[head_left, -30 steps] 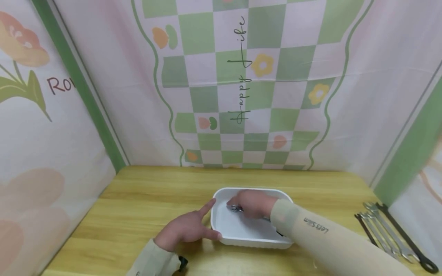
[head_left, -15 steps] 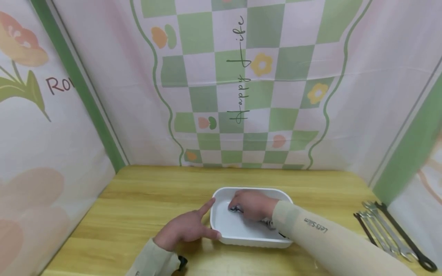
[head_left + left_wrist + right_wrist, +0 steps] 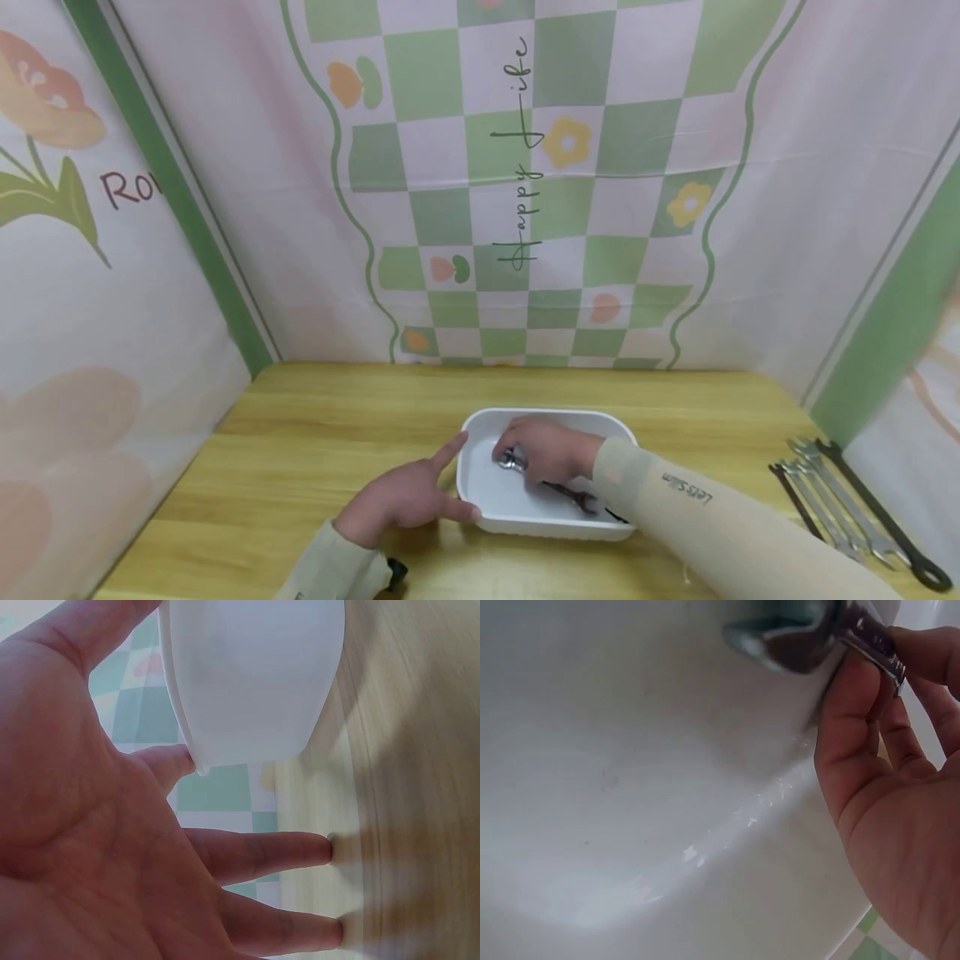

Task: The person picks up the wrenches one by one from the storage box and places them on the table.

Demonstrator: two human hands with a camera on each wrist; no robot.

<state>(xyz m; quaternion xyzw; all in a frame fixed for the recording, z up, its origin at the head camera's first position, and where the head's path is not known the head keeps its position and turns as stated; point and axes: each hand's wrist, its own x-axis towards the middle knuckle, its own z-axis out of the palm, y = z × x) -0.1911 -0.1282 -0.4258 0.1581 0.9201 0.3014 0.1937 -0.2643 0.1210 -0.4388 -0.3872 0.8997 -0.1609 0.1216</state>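
Note:
Inside the white plastic basin (image 3: 517, 502), my right hand (image 3: 547, 450) pinches a shiny metal wrench (image 3: 583, 501) between thumb and curled fingers. Its open-jawed end points toward the basin's near right corner, and the other end shows just left of the fingers. The right wrist view has one wrench end (image 3: 799, 641) above the basin's white floor, with the thumb and fingers on the shank. My left hand (image 3: 401, 497) is spread at the basin's left side, thumb and forefinger on the rim. In the left wrist view, its other fingers (image 3: 259, 851) stretch straight to the tabletop.
Several wrenches (image 3: 840, 500), silver and black, lie side by side at the table's right edge. A patterned curtain (image 3: 517, 208) rises behind the wooden table (image 3: 322, 417). Near the right sleeve a small dark thing (image 3: 615, 517) shows in the basin, mostly hidden.
The wrench's open-jawed end has swung toward the near side of the basin and come into clearer view. My right hand has shifted only slightly; my left hand has stayed on the rim.

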